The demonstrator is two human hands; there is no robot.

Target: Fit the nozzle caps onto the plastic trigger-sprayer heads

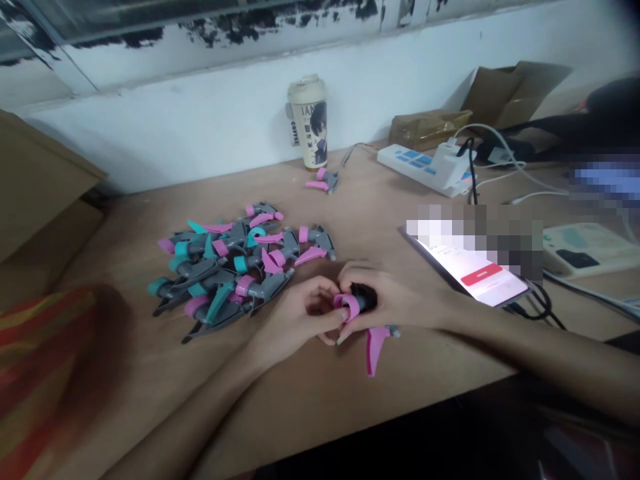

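Observation:
Both hands meet over the front of the table around one spray trigger head (377, 343) with a pink collar, a pink lever and a dark grey body. My left hand (300, 310) pinches the pink collar between thumb and fingers. Wrapped round the grey body is my right hand (393, 293), its thumb near the collar; the lever sticks out below it. Much of the body is hidden by the fingers. Just left of my hands lies a pile of spray trigger heads (225, 267), grey with pink or teal collars and levers.
A single spray head (325, 181) lies before a cream coffee tumbler (310, 123) at the wall. To the right are a lit phone (465, 263), a white power strip (420, 167) with cables, and a cardboard box (515, 93). An orange-striped bag (45, 367) is at left.

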